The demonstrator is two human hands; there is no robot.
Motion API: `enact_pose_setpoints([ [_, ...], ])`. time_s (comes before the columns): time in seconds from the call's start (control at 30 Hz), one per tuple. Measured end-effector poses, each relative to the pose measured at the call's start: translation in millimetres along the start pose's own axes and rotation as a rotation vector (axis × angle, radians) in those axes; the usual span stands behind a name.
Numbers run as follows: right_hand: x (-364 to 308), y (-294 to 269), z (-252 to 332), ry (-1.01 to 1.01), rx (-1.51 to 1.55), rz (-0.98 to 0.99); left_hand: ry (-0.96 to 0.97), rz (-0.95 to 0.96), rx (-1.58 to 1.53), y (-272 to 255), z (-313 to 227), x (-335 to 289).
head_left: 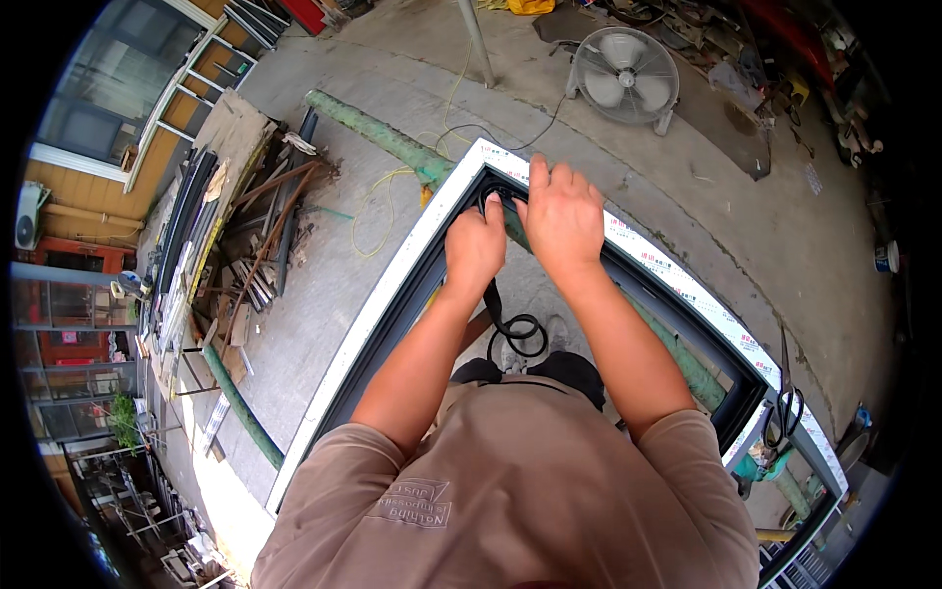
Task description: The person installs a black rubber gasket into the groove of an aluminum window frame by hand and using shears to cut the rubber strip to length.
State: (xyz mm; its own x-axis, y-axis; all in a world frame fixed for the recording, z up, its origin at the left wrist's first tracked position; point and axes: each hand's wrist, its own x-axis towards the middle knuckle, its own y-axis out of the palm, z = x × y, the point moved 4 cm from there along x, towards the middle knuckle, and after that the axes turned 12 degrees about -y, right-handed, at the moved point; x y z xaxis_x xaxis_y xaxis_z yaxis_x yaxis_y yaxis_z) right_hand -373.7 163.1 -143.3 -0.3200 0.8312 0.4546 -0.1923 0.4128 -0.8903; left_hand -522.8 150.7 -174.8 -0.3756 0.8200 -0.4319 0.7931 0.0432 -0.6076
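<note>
In front of me lies a large window frame (pixel 677 285), dark inside with white printed protective film on its outer faces. At its far corner my left hand (pixel 476 245) is closed on a black rubber sealing strip (pixel 494 299), thumb pressed into the inner groove. The strip's loose end hangs through the opening in a coil. Just beside it, my right hand (pixel 565 211) grips the corner, fingers over the white outer face and thumb toward the groove. The fingertips in the corner are partly hidden. Black-handled scissors (pixel 783 407) rest on the frame's right side.
Green pipes (pixel 378 137) run beneath the frame. A grey floor fan (pixel 626 77) stands far right, its cable trailing over the concrete. At left, a rack (pixel 211 196) holds long profiles, with scrap under it. Scrap and tools (pixel 746 69) pile up at the far right.
</note>
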Motion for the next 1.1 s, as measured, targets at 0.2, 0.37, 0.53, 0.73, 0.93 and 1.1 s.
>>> enact_pose_setpoints([
  [0.2, 0, 2, -3, -0.005, 0.010, 0.009, 0.180, -0.234, 0.322, -7, -8, -12],
  [0.37, 0, 3, -1, -0.002, 0.014, 0.050, 0.264, -0.288, 0.324, -12, -10, -38],
  [0.53, 1, 2, -3, -0.013, 0.036, 0.045, 0.497, -0.432, 0.141, -11, -5, -50],
  [0.73, 0, 2, -1, -0.030, 0.033, 0.073, 0.551, -0.597, 0.098, -19, -1, -49],
  [0.93, 2, 4, -5, -0.070, -0.010, 0.116, 0.490, -0.686, 0.198, -12, -7, -33],
  [1.1, 6, 7, -9, -0.108, 0.011, 0.145, 0.454, -0.779, 0.233, -1, -15, -25],
])
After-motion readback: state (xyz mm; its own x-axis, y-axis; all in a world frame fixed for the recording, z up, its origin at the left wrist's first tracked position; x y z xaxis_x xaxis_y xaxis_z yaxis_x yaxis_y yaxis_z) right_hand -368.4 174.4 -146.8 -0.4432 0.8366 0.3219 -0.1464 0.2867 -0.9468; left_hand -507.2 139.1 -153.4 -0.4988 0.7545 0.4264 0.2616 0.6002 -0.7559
